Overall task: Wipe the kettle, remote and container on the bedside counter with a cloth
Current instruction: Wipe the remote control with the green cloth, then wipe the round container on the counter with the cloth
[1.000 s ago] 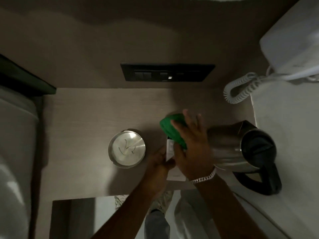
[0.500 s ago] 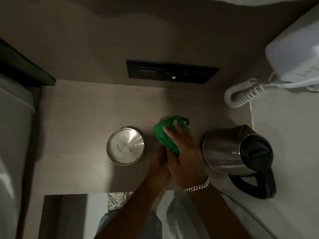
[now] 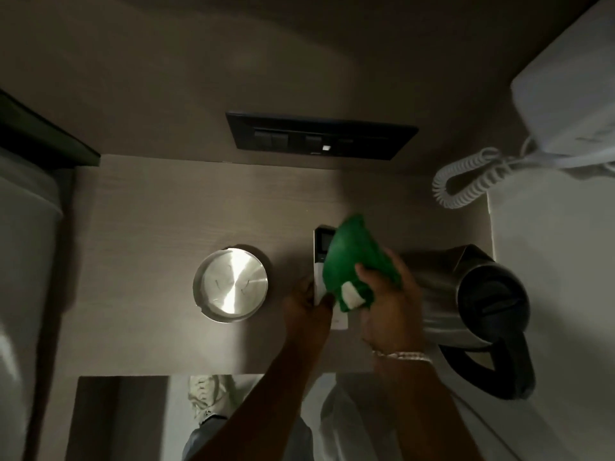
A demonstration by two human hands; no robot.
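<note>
A pale, fine-grained wood-look tabletop [image 3: 159,207] fills the middle of the frame, dimly lit. Just right of centre lies the remote [image 3: 321,261], a slim white rectangular slab with a small dark screen at its far end; its long axis runs up and down the frame, screen end pointing toward the wall at the top. The left hand [image 3: 307,309] grips the remote's near end by its left edge, fingers closed around it. The right hand [image 3: 387,304] clutches a soft green cloth [image 3: 352,261], bunched and folded, with a small white tag showing at its lower edge; the cloth drapes over the right side and middle of the remote, covering most of its length. A pale chain bracelet [image 3: 402,356] circles the right wrist. Left of the remote, apart from it, sits the container [image 3: 230,283], a round brushed-steel tin with a flat, shiny lid. At the right stands the kettle [image 3: 466,294], a brushed-metal body with a black lid and a curved black handle pointing toward the lower right. A dark rectangular switch panel [image 3: 319,136] sits on the wall above, and a white coiled phone cord [image 3: 466,181] loops at the upper right.
</note>
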